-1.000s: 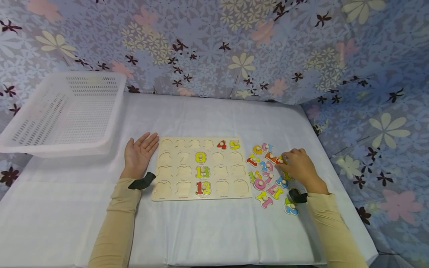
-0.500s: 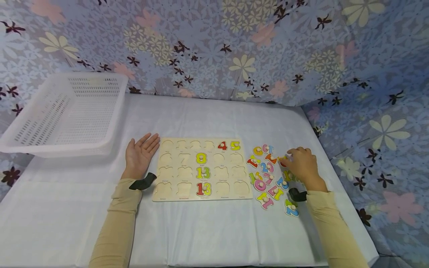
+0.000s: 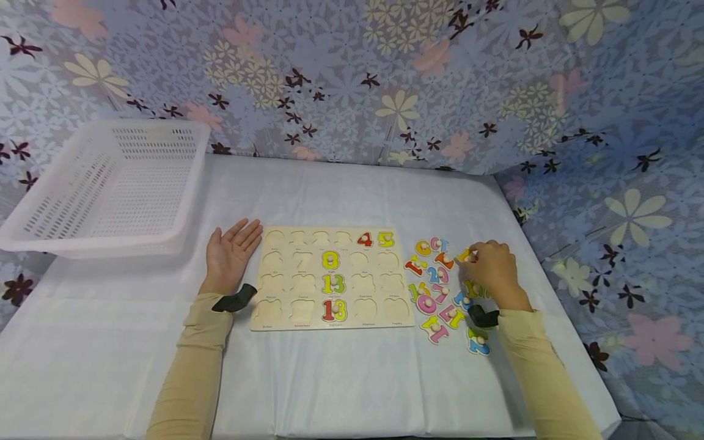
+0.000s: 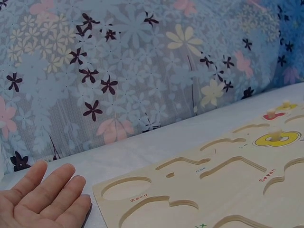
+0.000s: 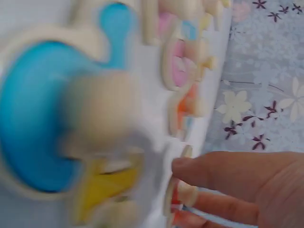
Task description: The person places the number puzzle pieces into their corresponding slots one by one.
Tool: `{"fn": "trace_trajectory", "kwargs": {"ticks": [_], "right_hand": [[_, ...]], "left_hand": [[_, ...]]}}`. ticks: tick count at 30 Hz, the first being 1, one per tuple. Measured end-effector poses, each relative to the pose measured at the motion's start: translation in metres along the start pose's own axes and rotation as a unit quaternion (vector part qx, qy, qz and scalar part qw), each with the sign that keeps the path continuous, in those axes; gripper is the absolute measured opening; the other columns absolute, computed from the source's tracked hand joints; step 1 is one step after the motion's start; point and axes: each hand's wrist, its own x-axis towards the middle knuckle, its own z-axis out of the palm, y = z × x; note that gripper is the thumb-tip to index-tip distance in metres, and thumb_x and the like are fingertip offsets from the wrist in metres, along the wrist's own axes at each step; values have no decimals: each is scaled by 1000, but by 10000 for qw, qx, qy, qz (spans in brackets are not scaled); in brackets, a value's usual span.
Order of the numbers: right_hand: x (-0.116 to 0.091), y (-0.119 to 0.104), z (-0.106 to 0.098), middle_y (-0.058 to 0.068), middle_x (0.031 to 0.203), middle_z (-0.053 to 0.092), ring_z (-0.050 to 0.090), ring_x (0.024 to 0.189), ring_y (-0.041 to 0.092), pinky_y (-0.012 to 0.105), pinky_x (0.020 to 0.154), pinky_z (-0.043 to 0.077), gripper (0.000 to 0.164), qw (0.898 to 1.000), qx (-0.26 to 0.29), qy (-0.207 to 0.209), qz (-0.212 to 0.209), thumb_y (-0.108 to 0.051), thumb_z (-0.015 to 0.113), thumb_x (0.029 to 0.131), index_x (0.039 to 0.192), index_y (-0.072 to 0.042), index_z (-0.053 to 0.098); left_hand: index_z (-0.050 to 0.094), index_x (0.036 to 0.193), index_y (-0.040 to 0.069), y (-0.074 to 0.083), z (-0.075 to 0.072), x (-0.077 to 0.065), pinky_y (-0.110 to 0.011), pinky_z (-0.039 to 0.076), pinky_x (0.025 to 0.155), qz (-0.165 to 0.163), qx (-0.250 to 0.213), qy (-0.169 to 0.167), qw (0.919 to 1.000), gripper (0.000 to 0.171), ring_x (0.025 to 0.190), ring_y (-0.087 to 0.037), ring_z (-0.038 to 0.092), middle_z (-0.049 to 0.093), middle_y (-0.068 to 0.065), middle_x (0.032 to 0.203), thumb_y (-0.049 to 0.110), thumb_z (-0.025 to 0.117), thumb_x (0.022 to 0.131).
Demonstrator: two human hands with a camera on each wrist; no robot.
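Observation:
My right hand (image 3: 497,269) pinches a yellow-and-red number puzzle piece (image 3: 466,255) at the far right of the loose pieces. In the right wrist view the thumb (image 5: 213,172) lies over that piece's edge, with fingers below its wooden knob; its digits are unreadable. Left of the pieces lies a wooden number board (image 3: 407,321). A red 4 (image 3: 360,240), a yellow 5 (image 3: 382,241), an 8 (image 3: 325,264), a 13 and an 18 sit in its recesses. My left hand (image 3: 228,253) rests palm up beside the board's left edge, fingers straight and holding nothing.
Several knobbed number pieces lie close together right of the board, among them a pink one (image 3: 431,310) and a blue-and-green 12 (image 3: 480,349). A white plastic basket (image 3: 181,226) stands at the back left. Floral cloth (image 3: 352,91) hangs behind the white-covered table (image 3: 341,385).
My right hand has gripped the yellow-and-red piece, which now sits tilted and slightly farther back. The right wrist has swung a little left. My left hand keeps its place.

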Motion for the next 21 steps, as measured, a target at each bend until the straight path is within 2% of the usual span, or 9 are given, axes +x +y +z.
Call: {"fn": "trace_trajectory", "kwargs": {"ticks": [2,5,9,12,14,16,21], "right_hand": [[4,-8,-3,31,105,58,47,99,54,67,78,40,35,9996,105,116,-242,-14,72,85,111,8,65],[10,-28,-4,27,109,58,43,109,51,67,84,37,38,9949,246,45,-974,-14,75,84,115,5,66],[5,-63,6,18,108,61,45,111,42,63,87,39,40,9762,410,-258,-2113,-16,81,79,115,-1,69],[-5,-85,16,11,103,62,49,107,35,57,88,43,39,9598,581,-477,-2705,-17,84,77,111,-4,71],[-11,-94,22,8,100,62,50,105,32,53,88,43,38,9527,626,-610,-2912,-18,85,76,110,-5,72],[-15,-99,27,6,100,61,50,104,31,51,88,43,37,9508,573,-715,-2958,-17,84,76,109,-6,72],[-19,-103,32,6,101,60,49,106,30,52,89,42,36,9576,434,-812,-2730,-14,83,76,110,-8,72]], "left_hand": [[15,154,7,0,0,0,-34,24,115,-5,-5,9,10000,60,143,-27,23,20,-14,158,42,12,106],[15,154,6,1,0,0,-34,24,115,7,47,15,10000,60,143,-27,24,23,-15,157,42,12,106],[16,154,5,0,-1,0,-35,26,115,75,175,34,9998,60,142,-27,27,38,-16,149,41,12,106],[17,154,5,0,-1,-1,-36,26,115,90,128,23,9999,60,142,-28,27,43,-17,145,41,14,106],[17,154,5,-1,0,-1,-36,25,115,64,44,5,10000,60,142,-28,26,42,-17,146,41,14,107],[19,153,4,-1,0,-1,-37,26,115,106,66,49,9999,60,142,-28,26,42,-17,146,41,14,107],[20,153,4,-1,0,0,-36,26,115,93,105,101,9999,59,142,-28,26,34,-17,152,41,13,107]]}}
